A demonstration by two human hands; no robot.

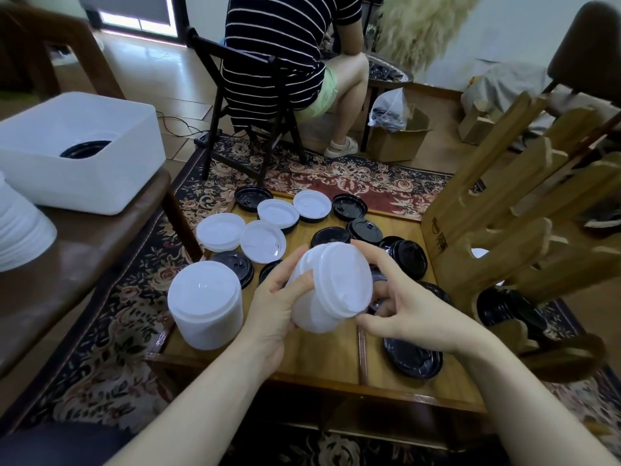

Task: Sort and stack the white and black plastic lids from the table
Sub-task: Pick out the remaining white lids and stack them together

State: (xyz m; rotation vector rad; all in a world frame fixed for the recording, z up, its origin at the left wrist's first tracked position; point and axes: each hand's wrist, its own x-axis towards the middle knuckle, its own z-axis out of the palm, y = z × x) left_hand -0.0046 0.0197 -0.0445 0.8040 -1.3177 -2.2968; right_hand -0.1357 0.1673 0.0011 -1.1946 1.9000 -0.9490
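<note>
Hands (268,311) and (408,307) both grip a tilted white stack (331,287) over the table (322,358). Left, a white bin (100,169) holds black lids (85,149).

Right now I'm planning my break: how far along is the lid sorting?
Partly done. One white stack stands finished on the table. Both hands, left hand and right hand, hold a second white stack. Loose white lids and black lids remain.

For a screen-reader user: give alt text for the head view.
Both hands hold a white lid stack over a wooden table: left hand grips it, right hand pinches the top lid. Loose white lids and black lids lie around.
</note>
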